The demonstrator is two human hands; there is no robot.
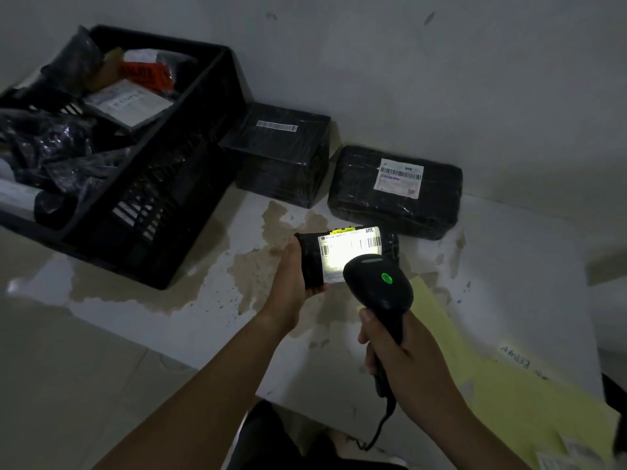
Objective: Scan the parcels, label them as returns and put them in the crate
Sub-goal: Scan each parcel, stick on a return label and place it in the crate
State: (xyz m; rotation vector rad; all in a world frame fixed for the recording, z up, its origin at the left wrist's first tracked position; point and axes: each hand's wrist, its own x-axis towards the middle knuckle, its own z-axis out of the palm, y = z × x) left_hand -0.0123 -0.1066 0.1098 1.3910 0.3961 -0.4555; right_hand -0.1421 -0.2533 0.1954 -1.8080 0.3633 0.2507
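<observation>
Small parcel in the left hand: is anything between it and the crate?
Nothing visible. Only bare stained table lies between the small parcel, held by the left hand, and the crate to its left. The crate is open-topped, though partly filled. The boxy parcel and the labelled parcel sit farther back, off that line.

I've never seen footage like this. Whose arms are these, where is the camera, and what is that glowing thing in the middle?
No machine here: a person wears one camera on the head, looking down at their own arms. The left hand holds a small black parcel; the right hand grips a barcode scanner, lighting its label. On the stained table sit a black crate with parcels inside, a boxy parcel and a flatter parcel by the wall, and yellow paper.
</observation>
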